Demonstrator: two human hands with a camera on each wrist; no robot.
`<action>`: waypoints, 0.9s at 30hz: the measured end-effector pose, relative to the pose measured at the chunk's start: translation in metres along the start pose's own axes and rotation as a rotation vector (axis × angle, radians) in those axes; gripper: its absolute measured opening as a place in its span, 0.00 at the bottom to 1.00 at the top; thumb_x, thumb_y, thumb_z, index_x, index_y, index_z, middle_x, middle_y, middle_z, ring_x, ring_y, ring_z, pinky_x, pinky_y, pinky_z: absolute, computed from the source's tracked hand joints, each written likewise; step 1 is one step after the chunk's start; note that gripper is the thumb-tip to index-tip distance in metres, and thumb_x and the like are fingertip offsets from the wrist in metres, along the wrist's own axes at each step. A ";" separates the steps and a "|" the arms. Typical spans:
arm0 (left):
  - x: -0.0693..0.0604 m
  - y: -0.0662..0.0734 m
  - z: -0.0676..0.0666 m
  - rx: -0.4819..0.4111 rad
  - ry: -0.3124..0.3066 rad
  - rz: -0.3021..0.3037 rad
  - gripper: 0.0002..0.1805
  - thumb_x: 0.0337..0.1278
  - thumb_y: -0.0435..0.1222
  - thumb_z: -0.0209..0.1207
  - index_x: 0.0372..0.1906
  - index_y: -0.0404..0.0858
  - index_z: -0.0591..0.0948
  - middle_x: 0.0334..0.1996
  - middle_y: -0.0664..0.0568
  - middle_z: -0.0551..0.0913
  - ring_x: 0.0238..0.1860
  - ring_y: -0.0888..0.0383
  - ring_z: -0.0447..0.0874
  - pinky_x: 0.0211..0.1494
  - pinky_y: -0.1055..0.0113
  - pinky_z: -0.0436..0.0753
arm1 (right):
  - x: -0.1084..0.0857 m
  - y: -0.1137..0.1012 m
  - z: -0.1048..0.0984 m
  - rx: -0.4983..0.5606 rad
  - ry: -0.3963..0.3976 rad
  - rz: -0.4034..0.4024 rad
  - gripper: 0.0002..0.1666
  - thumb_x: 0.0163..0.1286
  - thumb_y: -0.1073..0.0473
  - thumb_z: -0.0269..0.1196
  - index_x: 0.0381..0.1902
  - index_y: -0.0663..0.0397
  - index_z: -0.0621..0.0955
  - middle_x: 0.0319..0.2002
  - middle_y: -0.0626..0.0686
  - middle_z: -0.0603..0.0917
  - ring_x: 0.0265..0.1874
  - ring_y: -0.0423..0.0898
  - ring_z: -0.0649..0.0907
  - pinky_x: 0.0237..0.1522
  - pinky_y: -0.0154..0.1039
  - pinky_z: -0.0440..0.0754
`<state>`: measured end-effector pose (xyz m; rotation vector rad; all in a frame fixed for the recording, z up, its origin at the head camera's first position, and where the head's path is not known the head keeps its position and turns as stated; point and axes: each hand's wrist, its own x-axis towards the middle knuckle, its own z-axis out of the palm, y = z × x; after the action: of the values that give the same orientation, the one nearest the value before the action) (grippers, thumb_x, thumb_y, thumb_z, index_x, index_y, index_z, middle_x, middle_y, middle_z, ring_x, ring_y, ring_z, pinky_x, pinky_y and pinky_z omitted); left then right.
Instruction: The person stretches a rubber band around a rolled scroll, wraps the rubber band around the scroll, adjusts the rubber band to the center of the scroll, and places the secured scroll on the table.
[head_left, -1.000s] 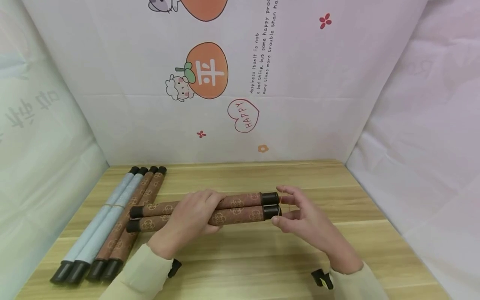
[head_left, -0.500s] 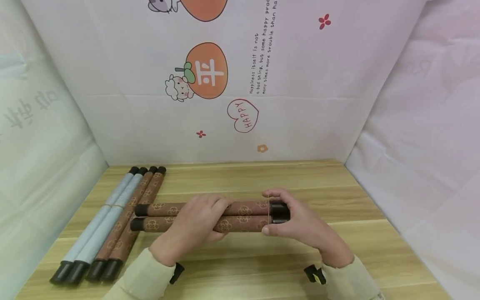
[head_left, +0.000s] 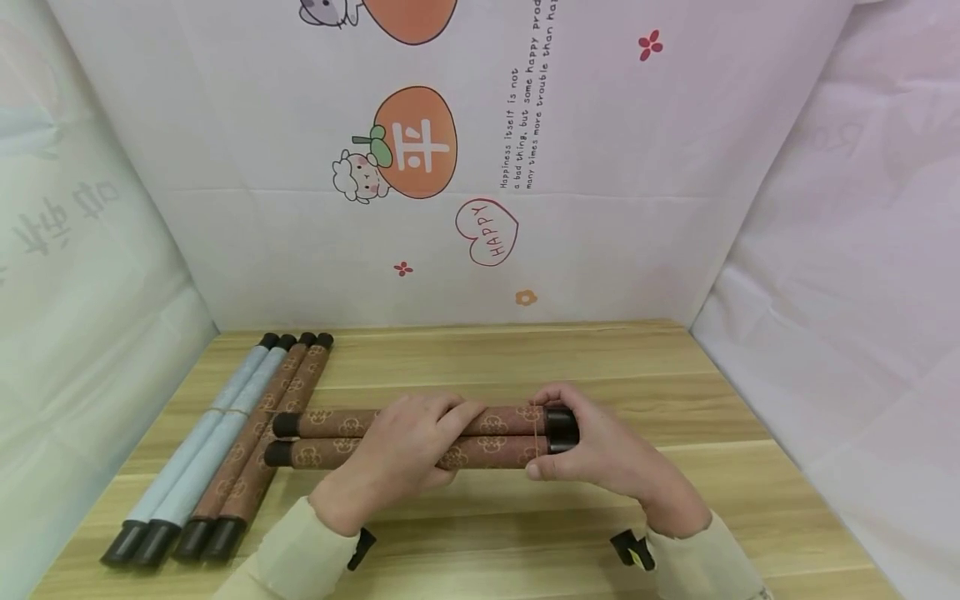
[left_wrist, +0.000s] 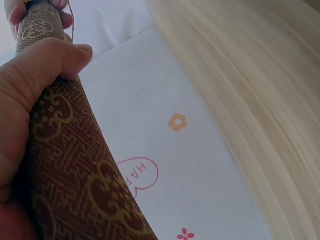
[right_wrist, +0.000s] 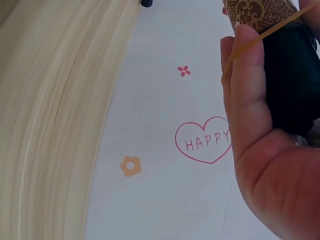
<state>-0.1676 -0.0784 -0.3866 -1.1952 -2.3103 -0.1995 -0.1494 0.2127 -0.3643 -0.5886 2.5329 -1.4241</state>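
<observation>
Two brown patterned scrolls (head_left: 498, 452) with black end knobs lie side by side, pointing left to right. My left hand (head_left: 401, 437) grips them around the middle, and its thumb (left_wrist: 55, 57) lies over a brown scroll (left_wrist: 65, 145) in the left wrist view. At their right end, my right hand (head_left: 600, 442) curls around the black knobs (head_left: 562, 429). A thin rubber band (right_wrist: 277, 27) is stretched between its thumb and fingers, crossing the scrolls just inside the knobs. The palm hides part of the knobs.
On the left of the wooden table (head_left: 480, 542) lie two light blue scrolls (head_left: 202, 450) with a band around them. Two more brown scrolls (head_left: 258, 433) lie right beside them. A printed white cloth (head_left: 615, 250) stands behind the table.
The rubber band was off the scrolls' right ends; my right hand has moved left, carrying it over the knobs onto the brown part. The scrolls and left hand have shifted slightly right and nearer.
</observation>
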 end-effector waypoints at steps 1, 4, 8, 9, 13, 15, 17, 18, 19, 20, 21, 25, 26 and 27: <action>0.001 0.001 0.001 -0.003 0.003 0.004 0.46 0.34 0.39 0.79 0.68 0.43 0.77 0.50 0.51 0.86 0.46 0.54 0.86 0.49 0.57 0.87 | 0.000 0.000 0.000 0.004 0.005 0.003 0.47 0.51 0.49 0.83 0.65 0.50 0.72 0.53 0.56 0.83 0.48 0.52 0.84 0.49 0.47 0.85; 0.003 0.004 0.004 -0.015 0.007 0.005 0.47 0.31 0.37 0.78 0.68 0.42 0.77 0.50 0.51 0.86 0.45 0.54 0.86 0.48 0.57 0.87 | 0.000 0.002 0.001 0.012 0.005 -0.009 0.48 0.52 0.50 0.83 0.67 0.50 0.72 0.54 0.57 0.83 0.49 0.52 0.84 0.51 0.49 0.84; 0.005 0.009 0.006 -0.015 0.011 -0.017 0.47 0.32 0.41 0.80 0.68 0.44 0.77 0.49 0.52 0.86 0.46 0.54 0.86 0.48 0.55 0.87 | -0.001 0.003 0.000 0.019 -0.001 -0.028 0.49 0.54 0.50 0.82 0.70 0.50 0.71 0.57 0.58 0.82 0.52 0.52 0.83 0.54 0.51 0.83; 0.006 0.010 0.006 -0.011 0.014 -0.024 0.46 0.33 0.44 0.81 0.67 0.44 0.77 0.49 0.52 0.86 0.45 0.54 0.86 0.47 0.55 0.87 | -0.001 0.003 0.000 0.021 0.001 -0.027 0.50 0.54 0.50 0.82 0.70 0.49 0.71 0.57 0.57 0.82 0.52 0.52 0.83 0.54 0.51 0.84; 0.008 0.014 0.007 -0.008 0.016 -0.048 0.44 0.36 0.48 0.82 0.65 0.46 0.77 0.46 0.53 0.86 0.43 0.55 0.86 0.44 0.54 0.86 | -0.002 0.003 0.001 0.034 0.015 -0.001 0.53 0.51 0.50 0.83 0.72 0.43 0.69 0.59 0.55 0.82 0.54 0.51 0.83 0.56 0.53 0.83; 0.008 0.015 0.008 -0.010 0.013 -0.049 0.44 0.36 0.47 0.82 0.65 0.45 0.77 0.47 0.53 0.86 0.43 0.55 0.86 0.45 0.54 0.86 | -0.002 0.003 0.000 0.032 0.017 0.008 0.55 0.51 0.50 0.83 0.73 0.42 0.68 0.60 0.54 0.81 0.55 0.51 0.83 0.57 0.52 0.82; 0.009 0.015 0.009 -0.010 0.012 -0.043 0.46 0.33 0.44 0.82 0.65 0.44 0.77 0.48 0.52 0.86 0.45 0.54 0.86 0.47 0.54 0.86 | -0.002 0.004 0.000 0.025 0.016 0.010 0.56 0.50 0.50 0.84 0.75 0.41 0.67 0.61 0.52 0.81 0.55 0.50 0.83 0.57 0.50 0.82; 0.009 0.016 0.009 -0.008 0.013 -0.034 0.46 0.33 0.43 0.82 0.66 0.44 0.77 0.49 0.52 0.86 0.45 0.54 0.86 0.47 0.54 0.86 | -0.002 0.004 -0.001 0.022 0.012 0.010 0.58 0.51 0.50 0.83 0.76 0.41 0.66 0.60 0.52 0.81 0.55 0.50 0.83 0.57 0.49 0.82; 0.009 0.016 0.010 -0.006 0.016 -0.025 0.47 0.33 0.43 0.83 0.67 0.44 0.76 0.49 0.52 0.85 0.46 0.54 0.86 0.47 0.55 0.87 | -0.003 0.004 -0.001 0.016 0.008 0.010 0.59 0.51 0.50 0.83 0.77 0.41 0.66 0.60 0.52 0.81 0.55 0.50 0.83 0.57 0.49 0.82; 0.009 0.017 0.011 -0.005 0.021 -0.012 0.49 0.33 0.42 0.83 0.69 0.44 0.75 0.50 0.52 0.85 0.45 0.54 0.86 0.47 0.55 0.87 | -0.003 0.004 -0.001 0.008 0.003 0.009 0.60 0.51 0.50 0.83 0.78 0.40 0.64 0.60 0.51 0.81 0.54 0.50 0.83 0.57 0.48 0.82; 0.009 0.018 0.012 -0.004 0.027 0.001 0.50 0.33 0.41 0.82 0.71 0.45 0.74 0.50 0.52 0.85 0.45 0.54 0.86 0.46 0.56 0.87 | -0.003 0.003 -0.002 0.009 -0.001 0.013 0.61 0.51 0.50 0.83 0.79 0.39 0.63 0.60 0.51 0.81 0.54 0.49 0.83 0.57 0.48 0.82; 0.010 0.021 0.014 -0.006 0.030 0.038 0.61 0.34 0.41 0.83 0.80 0.50 0.65 0.49 0.53 0.84 0.40 0.56 0.84 0.42 0.58 0.86 | -0.004 0.001 -0.001 0.006 -0.012 0.000 0.64 0.53 0.48 0.82 0.81 0.38 0.59 0.62 0.49 0.81 0.56 0.48 0.83 0.58 0.47 0.82; 0.011 0.022 0.015 -0.003 0.025 0.042 0.63 0.33 0.41 0.83 0.82 0.52 0.62 0.47 0.53 0.83 0.39 0.56 0.83 0.40 0.58 0.86 | -0.004 0.000 -0.001 0.006 -0.013 -0.006 0.64 0.53 0.48 0.82 0.81 0.38 0.59 0.62 0.49 0.81 0.56 0.47 0.83 0.58 0.47 0.82; 0.011 0.023 0.015 0.001 0.019 0.045 0.65 0.34 0.41 0.83 0.83 0.54 0.60 0.46 0.53 0.83 0.38 0.57 0.83 0.39 0.58 0.85 | -0.004 -0.001 0.000 0.008 -0.012 -0.011 0.64 0.53 0.48 0.83 0.81 0.38 0.59 0.63 0.48 0.81 0.57 0.47 0.83 0.59 0.47 0.82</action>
<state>-0.1605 -0.0515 -0.3964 -1.2382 -2.2648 -0.1933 -0.1458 0.2143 -0.3636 -0.6092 2.5176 -1.4287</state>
